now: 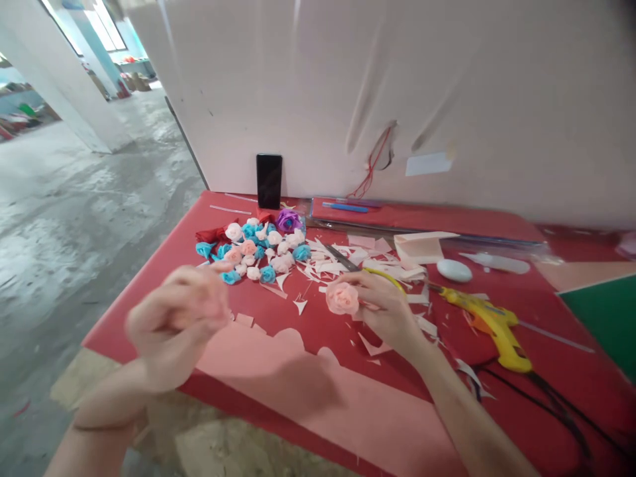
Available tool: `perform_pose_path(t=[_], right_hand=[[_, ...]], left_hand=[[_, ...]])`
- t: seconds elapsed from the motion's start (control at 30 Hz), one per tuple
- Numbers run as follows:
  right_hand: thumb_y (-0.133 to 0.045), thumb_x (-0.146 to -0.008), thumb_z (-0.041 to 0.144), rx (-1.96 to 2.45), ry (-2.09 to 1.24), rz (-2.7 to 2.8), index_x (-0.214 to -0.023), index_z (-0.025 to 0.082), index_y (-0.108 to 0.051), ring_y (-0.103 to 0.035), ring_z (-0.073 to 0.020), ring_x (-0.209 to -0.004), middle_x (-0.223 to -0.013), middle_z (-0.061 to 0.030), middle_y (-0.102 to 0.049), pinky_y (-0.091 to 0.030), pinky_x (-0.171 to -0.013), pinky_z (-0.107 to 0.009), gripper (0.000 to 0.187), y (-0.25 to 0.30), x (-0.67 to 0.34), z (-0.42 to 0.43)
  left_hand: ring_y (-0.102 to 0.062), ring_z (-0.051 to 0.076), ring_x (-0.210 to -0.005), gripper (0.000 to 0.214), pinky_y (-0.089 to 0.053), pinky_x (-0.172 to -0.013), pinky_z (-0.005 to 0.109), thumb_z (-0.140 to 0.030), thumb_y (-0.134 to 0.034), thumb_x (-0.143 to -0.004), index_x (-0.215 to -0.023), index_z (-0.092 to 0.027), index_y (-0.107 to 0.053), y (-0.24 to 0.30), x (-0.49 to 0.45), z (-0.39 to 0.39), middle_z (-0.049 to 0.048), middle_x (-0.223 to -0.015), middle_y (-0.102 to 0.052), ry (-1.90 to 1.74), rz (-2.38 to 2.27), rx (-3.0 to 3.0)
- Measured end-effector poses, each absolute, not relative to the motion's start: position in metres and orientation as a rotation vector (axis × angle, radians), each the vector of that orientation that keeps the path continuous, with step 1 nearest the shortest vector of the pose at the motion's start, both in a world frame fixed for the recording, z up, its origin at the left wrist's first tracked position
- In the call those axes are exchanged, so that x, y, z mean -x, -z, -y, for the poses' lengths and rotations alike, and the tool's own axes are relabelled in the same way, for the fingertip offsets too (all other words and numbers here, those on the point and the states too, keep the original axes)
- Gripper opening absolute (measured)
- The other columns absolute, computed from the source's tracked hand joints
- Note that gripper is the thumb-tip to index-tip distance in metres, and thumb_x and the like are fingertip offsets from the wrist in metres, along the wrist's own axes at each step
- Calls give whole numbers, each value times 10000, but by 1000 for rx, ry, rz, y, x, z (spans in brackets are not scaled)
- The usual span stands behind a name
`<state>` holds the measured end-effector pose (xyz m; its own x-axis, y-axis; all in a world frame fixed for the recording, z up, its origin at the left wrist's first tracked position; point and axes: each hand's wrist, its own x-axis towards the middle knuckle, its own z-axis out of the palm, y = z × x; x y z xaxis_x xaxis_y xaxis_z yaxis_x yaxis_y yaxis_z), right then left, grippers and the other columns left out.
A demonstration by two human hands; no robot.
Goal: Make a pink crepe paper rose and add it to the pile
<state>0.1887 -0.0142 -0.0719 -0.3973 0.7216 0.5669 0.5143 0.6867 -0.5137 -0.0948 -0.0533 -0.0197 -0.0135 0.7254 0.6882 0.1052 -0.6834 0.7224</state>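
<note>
My right hand [385,311] is closed on a pale pink paper rose [342,298], holding it above the red table. My left hand [171,328] is raised at the left, smeared by motion, its fingers pinched on a pink paper piece [213,301] whose exact shape is blurred. Behind the hands lies a cluster of small paper flowers in white, pink and blue [267,273], with a purple one [288,220] at the back. Scissors [342,258] with yellow handles rest among paper scraps, just beyond my right hand.
A yellow glue gun [489,324] with a black cord lies at the right, near a white egg-shaped object [454,270]. Pink paper [278,384] with a scalloped edge lies along the front. A black phone [269,181] leans against the white back panel [308,86].
</note>
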Motion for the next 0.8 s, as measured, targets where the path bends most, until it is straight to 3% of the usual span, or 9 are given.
perform_pose_path(t=[0.07, 0.13, 0.23, 0.33, 0.53, 0.8], right_hand=[[-494, -815, 80, 904, -308, 2111, -745, 226, -675, -672, -178, -772, -865, -58, -708, -547, -657, -293, 243, 72, -184, 17], [-487, -834, 89, 869, -310, 2138, -793, 223, -688, -672, -178, -770, -859, -63, -707, -549, -656, -289, 245, 71, -177, 21], [-470, -865, 97, 836, -338, 2187, -839, 225, -700, -669, -173, -754, -842, -62, -703, -549, -640, -279, 264, 71, -166, 29], [-441, -898, 120, 835, -363, 2227, -891, 236, -711, -665, -177, -736, -834, -66, -701, -549, -623, -287, 294, 75, -157, 33], [-415, -932, 189, 873, -355, 2244, -891, 221, -712, -674, -197, -743, -842, -85, -702, -567, -627, -322, 301, 88, -154, 31], [-411, -916, 145, 884, -377, 2252, -809, 185, -694, -677, -188, -743, -843, -93, -705, -569, -624, -294, 305, 95, -151, 29]], left_hand=[[-601, 105, -735, 128, -517, -791, 271, -280, -581, -889, -831, -201, -664, 34, 83, 50, -18, -756, -656, -1442, -861, -1700], [-590, 101, -660, 232, -508, -750, 246, -331, -523, -917, -795, -209, -677, 51, 66, 47, -27, -634, -628, -1143, -922, -1516], [-638, 143, -770, 302, -526, -760, 274, -424, -477, -918, -981, -196, -664, 73, 45, 45, 29, -831, -683, -963, -963, -1388], [-621, 180, -967, 307, -510, -847, 283, -455, -526, -880, -995, -207, -666, 85, 41, 47, 56, -1011, -675, -888, -947, -1320], [-546, 224, -1108, 339, -452, -961, 317, -480, -658, -776, -992, -219, -666, 91, 45, 45, 60, -1126, -601, -911, -871, -1234], [-641, 165, -801, 390, -539, -698, 274, -455, -698, -751, -1037, -197, -633, 93, 42, 43, 55, -956, -646, -838, -812, -1081]])
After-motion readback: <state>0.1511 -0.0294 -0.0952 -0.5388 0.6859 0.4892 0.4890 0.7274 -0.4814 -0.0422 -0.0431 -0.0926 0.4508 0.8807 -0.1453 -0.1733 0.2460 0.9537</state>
